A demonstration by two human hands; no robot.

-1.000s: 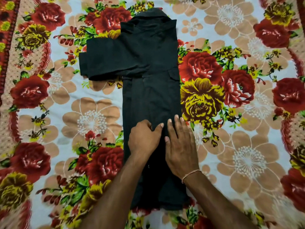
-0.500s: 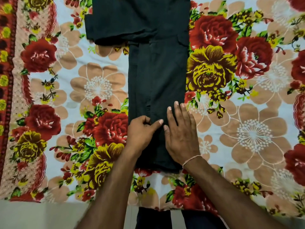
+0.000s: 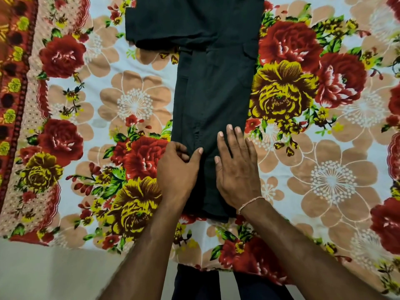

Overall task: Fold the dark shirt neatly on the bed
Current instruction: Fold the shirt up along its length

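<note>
The dark shirt (image 3: 214,87) lies lengthwise on the bed as a narrow strip. One sleeve (image 3: 160,24) sticks out to the left near the top; the collar is out of frame. My left hand (image 3: 176,169) sits on the strip's left edge near the hem, fingers curled on the fabric and thumb stretched across it. My right hand (image 3: 237,167) lies flat on the right half of the strip, fingers straight and pressing down. The hem (image 3: 216,215) lies just below my wrists.
A floral bedsheet (image 3: 324,180) in red, yellow and peach covers the bed. Its near edge (image 3: 65,243) runs across the bottom, with pale floor (image 3: 43,273) below. My dark trouser legs (image 3: 194,282) show at the bottom centre.
Both hands have slid down the shirt toward its hem, staying side by side. The view has tilted down, so the collar has left the frame and the bed's near edge has appeared.
</note>
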